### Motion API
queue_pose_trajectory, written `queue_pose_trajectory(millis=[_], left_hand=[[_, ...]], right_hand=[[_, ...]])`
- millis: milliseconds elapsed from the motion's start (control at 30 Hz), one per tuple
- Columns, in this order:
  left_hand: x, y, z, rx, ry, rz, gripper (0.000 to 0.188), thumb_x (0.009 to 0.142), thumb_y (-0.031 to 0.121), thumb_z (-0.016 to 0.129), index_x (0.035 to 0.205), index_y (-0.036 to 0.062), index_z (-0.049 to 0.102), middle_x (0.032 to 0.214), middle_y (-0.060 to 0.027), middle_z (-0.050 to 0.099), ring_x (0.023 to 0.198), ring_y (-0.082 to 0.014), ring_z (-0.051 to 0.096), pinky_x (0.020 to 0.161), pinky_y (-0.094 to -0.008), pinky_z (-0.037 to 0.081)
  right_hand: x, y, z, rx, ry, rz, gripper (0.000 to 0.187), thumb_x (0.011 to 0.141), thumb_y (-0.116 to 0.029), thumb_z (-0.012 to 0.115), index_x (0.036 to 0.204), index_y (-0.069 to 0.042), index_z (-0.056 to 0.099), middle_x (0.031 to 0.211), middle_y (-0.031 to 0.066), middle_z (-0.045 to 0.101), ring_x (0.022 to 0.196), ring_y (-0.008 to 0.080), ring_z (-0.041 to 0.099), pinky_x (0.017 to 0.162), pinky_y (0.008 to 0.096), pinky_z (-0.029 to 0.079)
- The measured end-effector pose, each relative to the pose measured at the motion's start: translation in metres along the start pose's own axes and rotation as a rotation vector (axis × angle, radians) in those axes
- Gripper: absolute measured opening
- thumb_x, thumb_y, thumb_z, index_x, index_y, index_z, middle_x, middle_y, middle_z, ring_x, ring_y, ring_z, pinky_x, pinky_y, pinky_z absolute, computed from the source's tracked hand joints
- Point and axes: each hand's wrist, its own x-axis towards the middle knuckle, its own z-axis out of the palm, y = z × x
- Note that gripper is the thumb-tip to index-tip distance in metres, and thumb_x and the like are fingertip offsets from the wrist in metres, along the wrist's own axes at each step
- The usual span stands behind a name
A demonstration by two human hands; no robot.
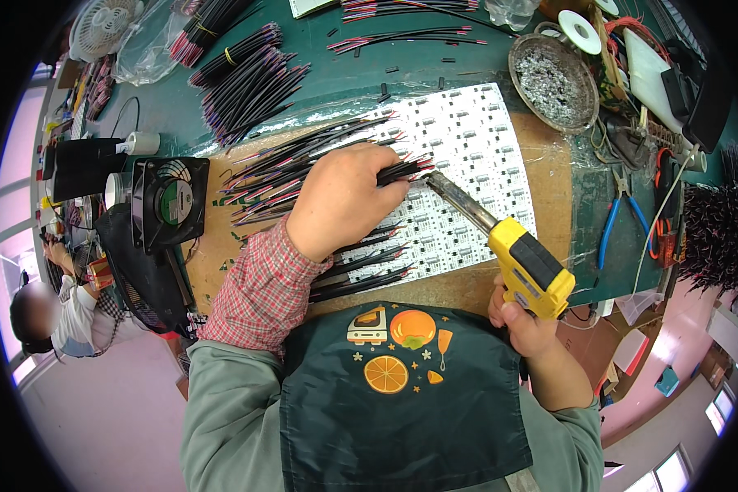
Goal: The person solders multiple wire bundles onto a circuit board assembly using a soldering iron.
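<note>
My left hand (344, 193) is closed round a small bunch of black wires (402, 170) with bare red and white ends pointing right. Beneath it lies a white circuit board panel (467, 139) printed with rows of small dark parts. Many more black wires (283, 168) run across the panel's left side, their ends on its pads. In my right hand (523, 326) is a yellow and black soldering gun (533, 266), gripped by its handle. Its dark tip comes up close to the held wire ends; whether they touch, I cannot tell.
A brown board (549, 176) lies under the panel. To the left stands a black fan (170, 205). Wire bundles (250, 90) lie at the back. A round metal dish of solder scraps (553, 82), blue-handled pliers (615, 213) and a solder spool (580, 33) are right. Another person sits far left.
</note>
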Motion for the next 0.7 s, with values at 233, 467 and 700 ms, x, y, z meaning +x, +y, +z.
queue_pose_trajectory(millis=[233,467,700], left_hand=[[-0.0004,-0.0034,0.0008,0.014,0.013,0.029,0.023,0.073,0.017,0.070,0.086,-0.0013,0.064,0.078,-0.0177,0.060,0.072,-0.0348,0.059,0.064,-0.0384,0.047],[0.0000,-0.0015,-0.0010,-0.022,-0.017,0.018,0.022,0.077,0.020,0.066,0.082,-0.0004,0.063,0.078,-0.0190,0.060,0.076,-0.0370,0.058,0.069,-0.0442,0.047],[0.0001,0.0005,-0.0020,-0.018,-0.020,-0.011,0.022,0.076,0.020,0.066,0.081,-0.0007,0.063,0.077,-0.0195,0.060,0.074,-0.0376,0.058,0.067,-0.0447,0.046]], right_hand=[[-0.0034,-0.0048,-0.0092,0.059,-0.071,0.047,0.032,0.082,-0.012,0.062,0.110,-0.001,0.053,0.081,0.0044,0.057,0.071,0.0138,0.054,0.063,0.0273,0.044],[-0.0028,-0.0015,-0.0022,0.025,-0.015,0.029,0.067,0.080,-0.028,0.070,0.129,0.005,0.038,0.068,0.0045,0.045,0.056,0.0118,0.044,0.052,0.0238,0.038],[-0.0020,-0.0031,-0.0084,0.035,-0.074,0.030,0.039,0.082,-0.009,0.061,0.119,-0.001,0.050,0.083,0.0050,0.057,0.072,0.0139,0.054,0.064,0.0274,0.044]])
